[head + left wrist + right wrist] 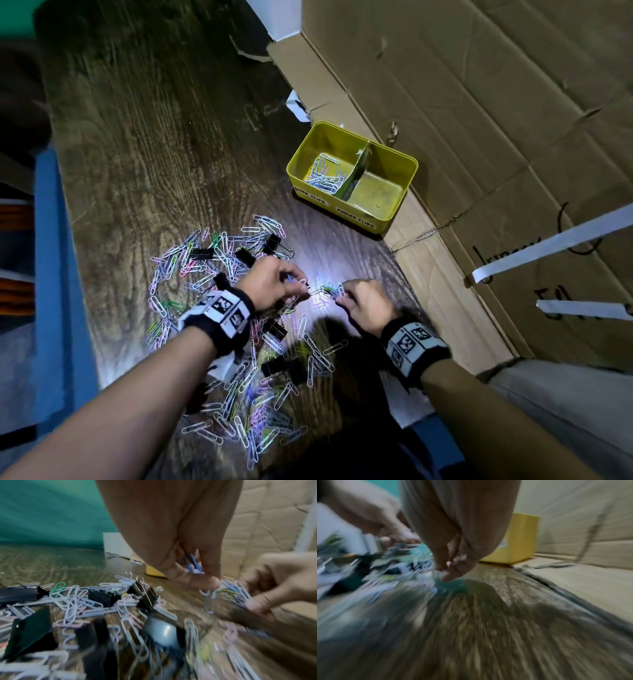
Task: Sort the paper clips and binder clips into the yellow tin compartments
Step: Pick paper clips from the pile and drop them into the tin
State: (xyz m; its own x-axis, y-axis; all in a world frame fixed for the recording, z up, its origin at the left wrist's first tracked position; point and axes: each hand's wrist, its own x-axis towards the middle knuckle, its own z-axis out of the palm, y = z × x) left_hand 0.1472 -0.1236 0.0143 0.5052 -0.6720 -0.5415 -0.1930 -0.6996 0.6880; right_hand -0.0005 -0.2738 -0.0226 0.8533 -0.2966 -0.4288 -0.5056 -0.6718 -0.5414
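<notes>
The yellow tin (pixel 394 164) stands at the table's right, against cardboard. Its left compartment holds several paper clips (pixel 323 176); the right one looks bare. A big heap of coloured paper clips (pixel 239 404) mixed with black binder clips (pixel 274 241) covers the table in front of me. My left hand (pixel 294 281) pinches a blue paper clip (pixel 193 563) and touches a bunch of paper clips (pixel 330 291) that my right hand (pixel 342 296) grips just above the table. The right wrist view is blurred; there the right hand (pixel 450 566) shows curled fingers near the tin (pixel 517 539).
Flattened cardboard (pixel 479 102) lines the right side and rises behind the tin. The dark wooden table (pixel 154 120) stretches away to the far left. A blue edge (pixel 51 274) runs along the table's left side. Black binder clips (pixel 147 596) lie close under my left wrist.
</notes>
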